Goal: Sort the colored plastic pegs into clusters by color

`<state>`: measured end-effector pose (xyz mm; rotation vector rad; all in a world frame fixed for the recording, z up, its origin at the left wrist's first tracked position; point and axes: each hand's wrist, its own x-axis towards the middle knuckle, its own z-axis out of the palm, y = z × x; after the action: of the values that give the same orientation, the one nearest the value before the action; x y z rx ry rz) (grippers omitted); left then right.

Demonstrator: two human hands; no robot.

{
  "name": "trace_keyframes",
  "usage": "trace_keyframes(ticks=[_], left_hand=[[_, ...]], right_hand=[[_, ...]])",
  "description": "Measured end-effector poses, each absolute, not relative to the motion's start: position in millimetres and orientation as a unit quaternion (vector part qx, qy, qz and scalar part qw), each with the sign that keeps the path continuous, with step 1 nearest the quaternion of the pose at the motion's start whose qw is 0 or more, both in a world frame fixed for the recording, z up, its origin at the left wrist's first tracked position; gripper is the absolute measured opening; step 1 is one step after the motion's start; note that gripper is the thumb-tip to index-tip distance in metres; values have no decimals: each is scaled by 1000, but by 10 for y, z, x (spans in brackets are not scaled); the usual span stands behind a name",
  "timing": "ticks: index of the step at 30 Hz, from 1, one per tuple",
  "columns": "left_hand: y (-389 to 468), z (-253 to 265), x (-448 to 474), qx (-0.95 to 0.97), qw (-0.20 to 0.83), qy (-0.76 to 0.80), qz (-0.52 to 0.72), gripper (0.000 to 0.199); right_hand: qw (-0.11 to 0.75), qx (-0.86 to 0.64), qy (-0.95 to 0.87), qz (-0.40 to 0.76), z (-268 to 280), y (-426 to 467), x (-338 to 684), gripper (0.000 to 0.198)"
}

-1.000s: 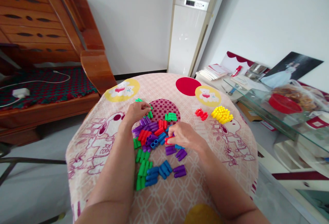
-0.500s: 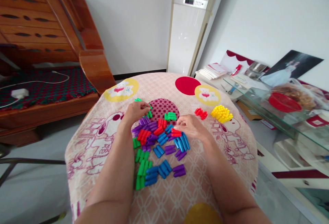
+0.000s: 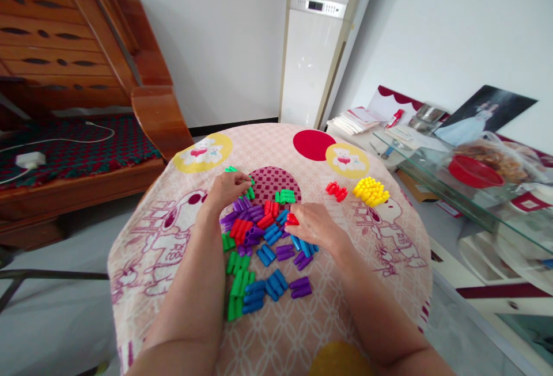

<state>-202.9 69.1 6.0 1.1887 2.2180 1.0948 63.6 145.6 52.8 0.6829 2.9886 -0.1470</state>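
A heap of short plastic tube pieces [image 3: 259, 238] in green, blue, purple and red lies in the middle of the round table [image 3: 173, 238]. My left hand [image 3: 227, 187] rests at the heap's far left edge, fingers closed on green pieces [image 3: 249, 192]. My right hand [image 3: 313, 223] lies over the heap's right side and pinches red pieces [image 3: 291, 219] at its fingertips. A small group of red pieces [image 3: 337, 190] and a group of yellow pieces [image 3: 370, 192] sit apart at the right.
A cartoon-print cloth covers the table. A wooden bench [image 3: 86, 105] stands at the left, a tall white air conditioner [image 3: 315, 42] behind. A glass shelf [image 3: 466, 192] with a red bowl [image 3: 473, 173] and papers is at the right.
My right hand has taken red pieces from the heap and shifted slightly toward the far side. My left hand has stayed at the green pieces.
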Motion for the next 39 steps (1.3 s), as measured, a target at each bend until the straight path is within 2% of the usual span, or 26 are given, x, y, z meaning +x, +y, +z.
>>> trace_keyframes(ticks=[6,13,19,23,26,29,32,35,39], left_hand=[[693,54,-2041,426,195,792,391,25],[694,64,-2026,425,205,783,405,26],[696,75,-2017,421,203,785,406,23],[695,78,-2016,423,201,787,402,23],[697,72,-2020,424,202,787,400,24],[701,64,-2027,422,203,788,400,25],[704,62,-2031,425,200,789,396,27],[701,64,-2032,434,194,789,389,28],[700,51,-2041,439,192,788,388,29]], right_hand=[[-11,309,949,-70,607,1729,816,26],[48,347,935,-61,478,2130,1012,21],[23,384,916,-108,538,2204,1065,25],[-30,389,908,-154,491,2274,1110,21],[-118,379,899,-183,449,2376,1178,21],[-213,420,871,-137,478,2475,1244,23],[-249,479,841,-44,574,2551,1256,28],[-207,494,844,5,673,2632,1187,31],[-80,460,884,25,722,2776,1030,32]])
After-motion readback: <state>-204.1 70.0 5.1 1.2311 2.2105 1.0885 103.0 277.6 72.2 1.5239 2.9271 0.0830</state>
